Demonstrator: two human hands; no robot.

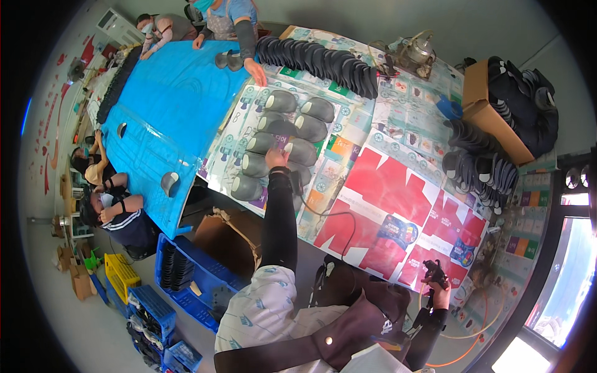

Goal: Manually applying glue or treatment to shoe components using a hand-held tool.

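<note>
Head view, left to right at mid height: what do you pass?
Seated people → blue sheet → grey shoe soles with the left hand on them → red printed cardboard → stacked dark soles.
</note>
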